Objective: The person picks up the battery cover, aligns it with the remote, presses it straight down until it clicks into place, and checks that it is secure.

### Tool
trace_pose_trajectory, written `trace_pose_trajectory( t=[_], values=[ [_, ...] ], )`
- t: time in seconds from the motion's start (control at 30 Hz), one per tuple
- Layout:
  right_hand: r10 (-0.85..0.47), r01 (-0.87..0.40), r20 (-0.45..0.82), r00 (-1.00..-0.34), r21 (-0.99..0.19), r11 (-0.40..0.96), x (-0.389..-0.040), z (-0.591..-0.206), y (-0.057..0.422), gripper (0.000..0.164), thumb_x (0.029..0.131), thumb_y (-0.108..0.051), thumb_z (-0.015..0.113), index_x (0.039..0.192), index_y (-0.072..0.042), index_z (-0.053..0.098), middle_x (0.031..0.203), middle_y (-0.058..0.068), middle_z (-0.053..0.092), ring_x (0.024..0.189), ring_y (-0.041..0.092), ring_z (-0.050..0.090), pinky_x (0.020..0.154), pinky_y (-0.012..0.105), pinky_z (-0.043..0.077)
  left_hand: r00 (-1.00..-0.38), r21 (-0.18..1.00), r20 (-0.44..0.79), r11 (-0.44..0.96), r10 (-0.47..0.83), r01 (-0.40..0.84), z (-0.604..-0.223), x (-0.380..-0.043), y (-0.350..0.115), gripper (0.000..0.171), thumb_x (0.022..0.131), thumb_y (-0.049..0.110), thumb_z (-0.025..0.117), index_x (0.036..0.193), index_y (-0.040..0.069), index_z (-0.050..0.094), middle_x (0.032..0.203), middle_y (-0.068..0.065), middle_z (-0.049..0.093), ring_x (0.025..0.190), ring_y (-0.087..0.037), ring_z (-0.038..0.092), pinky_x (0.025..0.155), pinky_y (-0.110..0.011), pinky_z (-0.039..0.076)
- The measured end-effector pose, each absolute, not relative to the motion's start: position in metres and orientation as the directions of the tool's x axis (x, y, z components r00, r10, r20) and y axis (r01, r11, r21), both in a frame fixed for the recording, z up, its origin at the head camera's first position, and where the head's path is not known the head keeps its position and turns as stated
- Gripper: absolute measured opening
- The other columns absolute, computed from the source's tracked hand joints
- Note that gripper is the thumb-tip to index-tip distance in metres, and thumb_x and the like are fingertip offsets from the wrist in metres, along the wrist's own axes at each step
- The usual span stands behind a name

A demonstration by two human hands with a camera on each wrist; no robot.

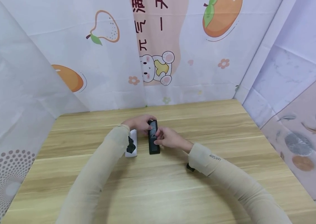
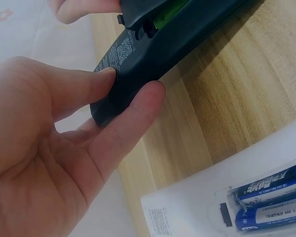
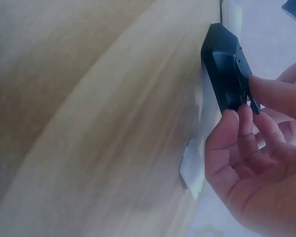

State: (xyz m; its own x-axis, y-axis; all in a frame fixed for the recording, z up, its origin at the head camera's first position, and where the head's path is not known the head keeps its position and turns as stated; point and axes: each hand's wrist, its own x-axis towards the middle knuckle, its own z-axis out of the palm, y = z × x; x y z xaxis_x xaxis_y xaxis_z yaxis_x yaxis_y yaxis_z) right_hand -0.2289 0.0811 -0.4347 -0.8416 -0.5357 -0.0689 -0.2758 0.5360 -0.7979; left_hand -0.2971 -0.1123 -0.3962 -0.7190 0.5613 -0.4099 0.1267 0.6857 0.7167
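Observation:
A black remote control (image 1: 154, 148) lies back up on the table. My left hand (image 1: 141, 122) grips its far end, the thumb on the labelled back and a finger along the side. With the fingers of my right hand (image 1: 171, 138) I pinch the black battery cover (image 2: 142, 12), which stands tilted up from the remote. Something green (image 2: 171, 14), like a battery, shows in the bay beneath it. Just left, under my left wrist, a white remote control (image 2: 182, 212) has its bay uncovered, with blue-and-white AAA batteries (image 2: 271, 212) inside.
The wood-grain table (image 1: 158, 193) meets a patterned curtain (image 1: 104, 77) at its back edge. A small white piece (image 3: 191, 168) lies on the table in the right wrist view; its kind is unclear. Dark camera mounts (image 1: 131, 145) sit at both wrists.

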Motion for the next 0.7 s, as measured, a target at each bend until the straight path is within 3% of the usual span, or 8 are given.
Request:
trace_pose_trajectory(
  t=[0.7],
  values=[
    [-0.523,-0.284,-0.089,-0.847,-0.757,0.589,-0.2306,-0.4393,0.0809,0.020,0.091,-0.013,0.077,0.103,-0.005,0.062,0.092,0.002,0.066,0.083,0.014,0.059,0.076,0.028,0.050,-0.725,0.700,-0.433,0.706,0.536,0.103,-0.3944,-0.2964,-0.1086,0.052,0.098,-0.004,0.052,0.149,0.002,0.042,0.133,-0.024,0.050,0.103,-0.029,0.064,0.090,-0.045,0.058]
  ],
)
